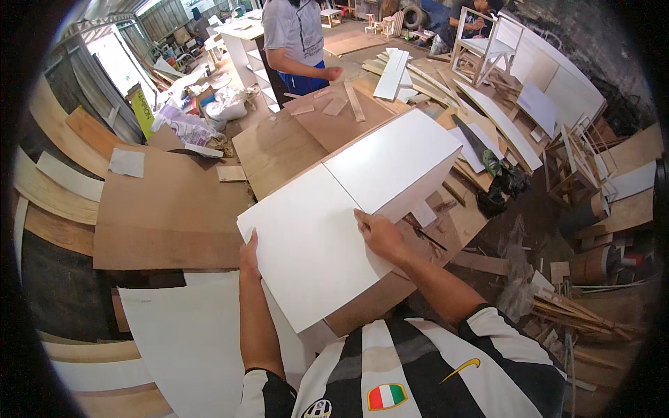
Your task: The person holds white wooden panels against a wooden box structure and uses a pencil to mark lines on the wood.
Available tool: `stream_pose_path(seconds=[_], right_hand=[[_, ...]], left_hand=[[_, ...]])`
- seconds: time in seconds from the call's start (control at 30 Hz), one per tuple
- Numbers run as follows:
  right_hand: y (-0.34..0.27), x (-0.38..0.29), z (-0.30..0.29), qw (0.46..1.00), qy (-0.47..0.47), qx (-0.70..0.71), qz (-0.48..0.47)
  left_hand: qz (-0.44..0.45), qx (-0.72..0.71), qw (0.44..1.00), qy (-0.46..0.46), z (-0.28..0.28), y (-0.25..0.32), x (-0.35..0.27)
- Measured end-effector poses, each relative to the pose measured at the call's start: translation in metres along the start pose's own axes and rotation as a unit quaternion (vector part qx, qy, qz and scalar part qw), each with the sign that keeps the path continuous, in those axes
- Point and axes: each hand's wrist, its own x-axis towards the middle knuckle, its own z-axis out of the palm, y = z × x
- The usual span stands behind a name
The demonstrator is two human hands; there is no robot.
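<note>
A white-faced panel [308, 245] lies in front of me, tilted across the view. My left hand [251, 255] holds its left edge, with the thumb over the top face and the other fingers hidden below. At the right edge my right hand [380, 236] grips the same panel, a fingertip at the seam beside a second white surface. That surface is the top of a white box-like piece [397, 157] with a pale side. The two white faces meet along a thin dark line. Under the near panel a brown board face [371, 305] shows.
Brown boards [172, 209] spread to the left, with a large white sheet [177, 334] nearer me. A handsaw with a green handle [490, 161] lies right among offcuts and a black plastic bag [499, 190]. One person [295, 47] stands beyond the work surface; another sits behind a chair frame [483, 47].
</note>
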Motion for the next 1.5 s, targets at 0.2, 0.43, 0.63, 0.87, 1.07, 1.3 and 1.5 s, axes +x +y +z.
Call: stream_pose_path(seconds=[0.2,0.43,0.63,0.87,1.07,1.3,1.5], right_hand=[[0.0,-0.001,0.001,1.0,-0.01,-0.025,0.014],[-0.001,-0.003,0.0,0.999,-0.023,-0.028,0.018],[-0.001,-0.006,0.0,0.999,-0.015,-0.037,0.022],[-0.01,-0.009,-0.009,1.0,-0.019,-0.02,0.007],[-0.001,-0.011,-0.006,1.0,-0.011,-0.004,-0.004],[-0.001,-0.022,-0.006,0.999,-0.044,-0.001,0.017],[0.004,-0.031,0.001,0.998,-0.053,-0.012,-0.008]], left_hand=[[-0.001,-0.036,0.999,-0.016,0.0,-0.001,-0.003],[-0.005,-0.041,0.999,-0.016,-0.004,-0.004,0.001],[-0.014,-0.067,0.997,-0.036,-0.012,-0.013,0.011],[-0.003,-0.069,0.996,-0.052,-0.013,-0.014,0.011],[-0.012,-0.095,0.994,-0.05,-0.012,-0.013,0.002],[0.004,-0.098,0.994,-0.049,-0.015,-0.014,-0.018],[-0.011,-0.125,0.989,-0.081,-0.021,-0.021,-0.036]])
